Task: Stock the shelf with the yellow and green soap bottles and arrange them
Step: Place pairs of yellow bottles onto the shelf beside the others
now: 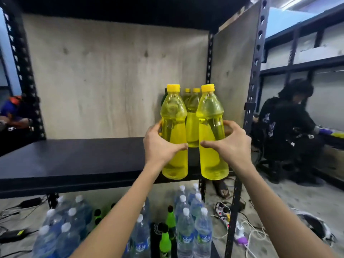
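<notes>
My left hand (161, 144) grips a yellow soap bottle (174, 116) with a yellow cap, held upright over the front edge of the dark shelf (74, 161). My right hand (229, 142) grips a second yellow soap bottle (211, 116) right beside it. Behind them, at the shelf's right rear corner, stand more yellow bottles (192, 110), and a dark green bottle (164, 95) is partly hidden at their left. On the floor below stand green soap bottles (165, 241) with black caps.
Several clear water bottles (193, 220) crowd the floor under the shelf, with cables and a power strip (223, 213) to the right. A person in black (286, 131) crouches at the right; another person (13, 112) is at the left. Upright posts (255, 81) frame the shelf.
</notes>
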A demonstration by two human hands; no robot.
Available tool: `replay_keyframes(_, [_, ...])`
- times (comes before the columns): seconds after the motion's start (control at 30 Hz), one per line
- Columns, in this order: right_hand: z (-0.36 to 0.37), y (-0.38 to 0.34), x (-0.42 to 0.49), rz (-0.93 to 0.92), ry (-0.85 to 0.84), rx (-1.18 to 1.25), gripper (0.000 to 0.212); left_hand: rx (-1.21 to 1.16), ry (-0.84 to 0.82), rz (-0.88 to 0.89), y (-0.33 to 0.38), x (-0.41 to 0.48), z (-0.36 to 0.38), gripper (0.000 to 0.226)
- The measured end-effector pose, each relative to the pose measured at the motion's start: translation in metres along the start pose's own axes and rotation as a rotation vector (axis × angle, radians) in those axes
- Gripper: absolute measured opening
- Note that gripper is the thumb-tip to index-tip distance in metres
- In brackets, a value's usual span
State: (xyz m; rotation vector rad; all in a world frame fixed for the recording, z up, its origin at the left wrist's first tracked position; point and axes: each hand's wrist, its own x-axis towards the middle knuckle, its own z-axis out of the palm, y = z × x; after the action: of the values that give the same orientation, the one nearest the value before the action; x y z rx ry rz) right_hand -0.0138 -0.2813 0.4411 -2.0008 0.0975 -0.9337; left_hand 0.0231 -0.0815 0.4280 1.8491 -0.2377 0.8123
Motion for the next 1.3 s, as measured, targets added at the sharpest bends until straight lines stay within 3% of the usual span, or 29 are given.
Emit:
replay_keyframes(0.27, [0.056,0.009,0.077,0.032,0.117,-0.007,0.088,0.068,0.024,-0.087,-0.020,0.089,0.076,0.115])
replay_keyframes(0.67, [0.107,0.057,0.137,0.165,0.160,-0.007,0.088,0.095,0.096,-0.114,-0.083,0.147,0.120,0.112])
replay_keyframes(1.1, [0.109,0.081,0.144,0.152,0.088,0.000,0.097,0.109,-0.086,-0.056,-0.100,0.154,0.135,0.122])
replay_keyframes(1.3, [0.096,0.065,0.123,0.198,0.023,-0.083,0.095,0.197,-0.209,-0.174,-0.080,0.139,0.121,0.119])
